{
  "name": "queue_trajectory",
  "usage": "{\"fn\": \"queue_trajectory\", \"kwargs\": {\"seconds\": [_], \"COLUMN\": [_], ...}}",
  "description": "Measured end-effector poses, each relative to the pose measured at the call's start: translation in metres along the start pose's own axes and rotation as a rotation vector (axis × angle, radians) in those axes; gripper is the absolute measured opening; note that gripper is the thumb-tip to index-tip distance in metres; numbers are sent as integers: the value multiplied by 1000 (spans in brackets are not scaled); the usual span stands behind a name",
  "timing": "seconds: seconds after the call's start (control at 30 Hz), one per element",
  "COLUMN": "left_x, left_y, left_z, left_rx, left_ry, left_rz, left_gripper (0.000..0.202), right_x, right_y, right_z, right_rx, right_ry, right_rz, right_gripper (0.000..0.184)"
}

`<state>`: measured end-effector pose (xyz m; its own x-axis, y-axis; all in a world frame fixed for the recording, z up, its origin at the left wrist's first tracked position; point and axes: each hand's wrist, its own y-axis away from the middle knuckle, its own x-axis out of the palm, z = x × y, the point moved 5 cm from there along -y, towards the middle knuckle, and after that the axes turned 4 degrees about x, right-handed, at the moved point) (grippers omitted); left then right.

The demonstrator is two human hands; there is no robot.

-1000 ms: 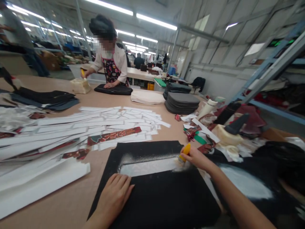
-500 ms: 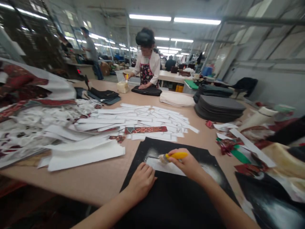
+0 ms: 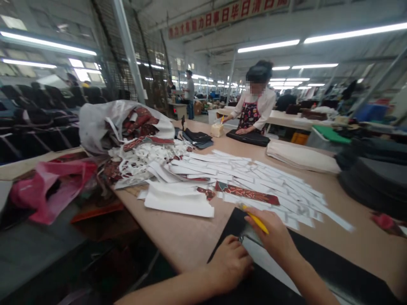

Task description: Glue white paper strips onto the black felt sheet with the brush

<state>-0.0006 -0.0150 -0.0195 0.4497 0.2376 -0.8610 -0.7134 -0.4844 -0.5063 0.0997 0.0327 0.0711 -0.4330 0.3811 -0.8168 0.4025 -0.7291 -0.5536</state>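
Note:
A brush [image 3: 260,223] with a yellow handle is gripped in my right hand [image 3: 275,233]. Its bristle end points up and left, over the far left part of a black sheet [image 3: 346,264]. On that sheet lies a white strip [image 3: 269,262], partly covered by my right forearm. My left hand [image 3: 230,260] rests at the strip's left end with its fingers curled together. What, if anything, is between those fingers is hidden. Just beyond the sheet lies a red patterned strip [image 3: 246,192] among many white strips [image 3: 235,167].
A folded white piece [image 3: 178,201] lies left of the sheet, before a heap of white scraps [image 3: 146,154] and a clear plastic bag [image 3: 95,123]. Across the table a co-worker [image 3: 254,106] handles a black piece [image 3: 248,137]. Dark stacked pieces [image 3: 375,182] stand right.
The view has swung left, so the table's left side and the pink bag show. The brush has moved off the white strip to the sheet's far left part. My left hand's fingers are more curled.

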Motion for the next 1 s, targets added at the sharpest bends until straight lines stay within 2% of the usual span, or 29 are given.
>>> {"fn": "queue_trajectory", "kwargs": {"seconds": [0.1,0.17,0.27,0.33,0.43,0.67,0.87,1.0], "left_x": [-23,-40,-55,-57,-56,-55,-51,-56], "left_y": [13,26,42,48,50,52,55,66], "left_z": [37,65,99,113,120,125,134,145], "left_rx": [-196,-341,-506,-554,-566,-710,-771,-848], "left_ry": [-71,-168,-252,-244,-201,-85,-6,38], "left_rz": [-78,-106,-50,18,60,-3,-104,-218], "left_gripper": [10,13,13,11,12,14,11,10], "right_x": [21,38,61,73,82,92,120,132], "right_y": [-5,-6,-6,-6,-10,-24,-17,-10], "right_z": [18,29,36,38,41,65,80,81], "right_rx": [-60,-49,20,45,28,-104,-204,-191], "right_ry": [-103,-120,-155,-171,-176,-216,88,129], "right_rz": [15,41,62,76,66,14,31,28], "right_gripper": [30,32,32,32,31,27,26,32]}}
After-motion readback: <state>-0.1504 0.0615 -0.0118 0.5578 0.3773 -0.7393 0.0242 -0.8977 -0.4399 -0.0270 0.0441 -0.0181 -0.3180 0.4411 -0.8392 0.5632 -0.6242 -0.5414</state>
